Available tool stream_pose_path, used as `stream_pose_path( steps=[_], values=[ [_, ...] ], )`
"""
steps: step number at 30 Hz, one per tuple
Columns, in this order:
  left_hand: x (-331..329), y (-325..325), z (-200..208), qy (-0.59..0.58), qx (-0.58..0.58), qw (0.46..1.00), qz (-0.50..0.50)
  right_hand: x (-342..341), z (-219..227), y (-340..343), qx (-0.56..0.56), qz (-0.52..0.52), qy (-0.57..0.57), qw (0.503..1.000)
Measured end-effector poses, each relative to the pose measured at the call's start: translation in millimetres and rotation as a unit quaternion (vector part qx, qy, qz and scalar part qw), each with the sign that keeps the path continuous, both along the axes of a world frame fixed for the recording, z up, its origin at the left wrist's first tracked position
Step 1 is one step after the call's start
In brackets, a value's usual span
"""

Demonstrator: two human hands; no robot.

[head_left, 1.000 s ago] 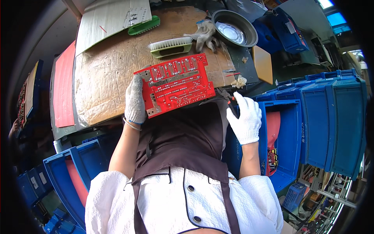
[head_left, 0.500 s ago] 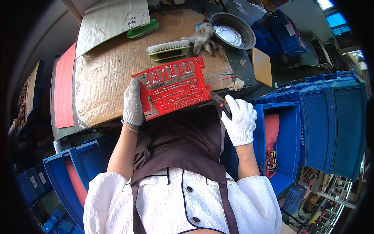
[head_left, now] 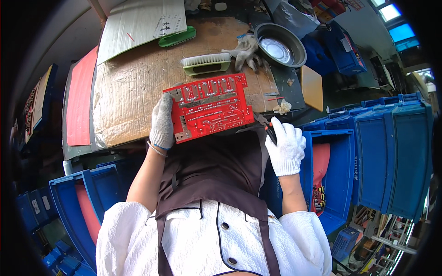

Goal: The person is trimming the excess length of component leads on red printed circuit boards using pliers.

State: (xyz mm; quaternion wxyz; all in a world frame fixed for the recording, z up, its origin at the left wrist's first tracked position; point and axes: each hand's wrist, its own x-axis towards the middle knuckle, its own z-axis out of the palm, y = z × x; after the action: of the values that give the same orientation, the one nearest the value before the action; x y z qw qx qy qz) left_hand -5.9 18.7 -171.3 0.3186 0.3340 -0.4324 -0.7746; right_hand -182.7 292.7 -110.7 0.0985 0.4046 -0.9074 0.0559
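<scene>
Pliers are resting in the right hand, fingers curled round, the left hand clamping the soldered red board, handling seemingly unfinished.

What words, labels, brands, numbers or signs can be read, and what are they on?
Pale sheet: dark handwriting, not copied out.
Blue bins at right: white lettering, not copied out.
Red circuit board: any markings too small to read.
Back bin: label too small.
Left bins: labels too small.

Circuit board in left hand
</scene>
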Motion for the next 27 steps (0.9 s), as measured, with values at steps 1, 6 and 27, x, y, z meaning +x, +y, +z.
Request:
stream_pose_path(
  steps=[1, 6, 27],
  values=[
    [-0.4, 0.5, 0.2, 0.001, -0.002, 1.0, 0.004, -0.1, 1.8, 1.8, 0.009, 0.001, 0.0, 1.0],
    [-0.4, 3.6, 7.6, 0.012, -0.01, 1.0, -0.006, 4.2, 1.5, 7.6, -0.032, -0.013, 0.008, 0.999],
    [177.8, -249.9, -10.2, -0.049, -0.188, 0.965, 0.175, -30.7, -16.0, 133.6, -0.167, -0.258, -0.082, 0.948]
  ],
)
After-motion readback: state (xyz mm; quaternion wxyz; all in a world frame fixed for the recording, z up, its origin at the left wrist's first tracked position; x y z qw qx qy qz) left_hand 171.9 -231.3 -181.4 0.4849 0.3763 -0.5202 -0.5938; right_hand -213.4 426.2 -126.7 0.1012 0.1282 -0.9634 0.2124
